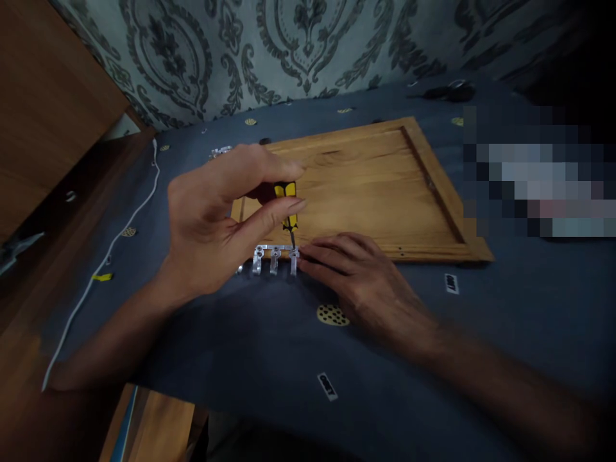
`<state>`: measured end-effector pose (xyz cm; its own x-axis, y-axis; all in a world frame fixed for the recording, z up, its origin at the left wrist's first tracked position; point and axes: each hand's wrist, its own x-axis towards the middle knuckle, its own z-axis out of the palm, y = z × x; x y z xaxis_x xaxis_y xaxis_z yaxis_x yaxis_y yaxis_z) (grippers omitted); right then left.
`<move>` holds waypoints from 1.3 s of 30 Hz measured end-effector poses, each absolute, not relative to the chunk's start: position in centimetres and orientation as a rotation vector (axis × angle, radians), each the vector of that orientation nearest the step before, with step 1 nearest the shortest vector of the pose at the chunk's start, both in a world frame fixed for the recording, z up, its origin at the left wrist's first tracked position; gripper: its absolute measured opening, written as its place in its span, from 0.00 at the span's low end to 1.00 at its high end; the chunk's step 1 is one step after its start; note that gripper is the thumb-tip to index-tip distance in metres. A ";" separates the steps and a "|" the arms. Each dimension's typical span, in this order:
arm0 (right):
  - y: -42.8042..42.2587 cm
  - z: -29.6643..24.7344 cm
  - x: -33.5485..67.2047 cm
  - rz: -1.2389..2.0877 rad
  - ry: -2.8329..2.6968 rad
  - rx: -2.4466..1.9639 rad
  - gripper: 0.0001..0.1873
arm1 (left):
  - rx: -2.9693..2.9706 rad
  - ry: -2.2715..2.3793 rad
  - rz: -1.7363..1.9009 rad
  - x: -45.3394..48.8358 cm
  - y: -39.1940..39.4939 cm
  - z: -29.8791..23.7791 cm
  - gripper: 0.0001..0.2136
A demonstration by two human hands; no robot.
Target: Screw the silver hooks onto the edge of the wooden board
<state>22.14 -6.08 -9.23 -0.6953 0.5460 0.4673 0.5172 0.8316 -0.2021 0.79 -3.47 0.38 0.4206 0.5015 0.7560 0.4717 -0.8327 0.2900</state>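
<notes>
My left hand point(216, 212) pinches a screwdriver point(289, 204) with a yellow and black handle between thumb and fingers. Its shaft points down, and the tip meets the right end of a silver metal hook rail point(274, 251). That rail lies along the near edge of a wooden panel point(356, 192) with a raised frame, its hooks hanging over the edge. At the rail's right end, my right hand point(360, 276) rests low, with thumb and index fingertips closed on the metal. The other fingers lie over the panel's edge.
More silver hardware point(221, 152) lies behind my left hand. A white cable point(125, 224) runs down the left of the dark blue patterned cloth point(269, 359), near a small yellow object point(102, 277). Black-handled scissors or a similar tool point(447, 92) lie at the back right.
</notes>
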 end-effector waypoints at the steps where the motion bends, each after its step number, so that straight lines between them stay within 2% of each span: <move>1: -6.1 -9.2 22.1 0.067 -2.488 -0.782 0.22 | 2.622 0.905 1.401 0.8 -3.5 0.4 0.09; 11: -6.0 -9.3 22.1 0.036 -2.504 -0.781 0.26 | 2.667 0.798 1.440 0.7 -3.0 0.3 0.09; 22: -6.0 -9.6 22.2 0.071 -2.501 -0.769 0.28 | 2.660 0.931 1.390 0.8 -3.6 0.6 0.08; 31: -6.2 -9.4 22.1 0.072 -2.487 -0.785 0.24 | 2.642 0.940 1.299 0.7 -3.5 1.0 0.07; 36: -6.2 -9.3 22.2 0.057 -2.475 -0.792 0.25 | 2.676 0.803 1.373 0.6 -3.3 0.8 0.09; 39: -6.2 -9.5 22.2 0.074 -2.467 -0.795 0.25 | 2.567 0.958 1.460 0.4 -3.5 1.2 0.10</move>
<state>22.16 -6.16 -9.53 -0.6791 0.5553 0.4800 0.5255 0.8244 -0.2102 0.43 -3.49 1.25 0.3673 0.5273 0.7662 0.4930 -0.8089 0.3204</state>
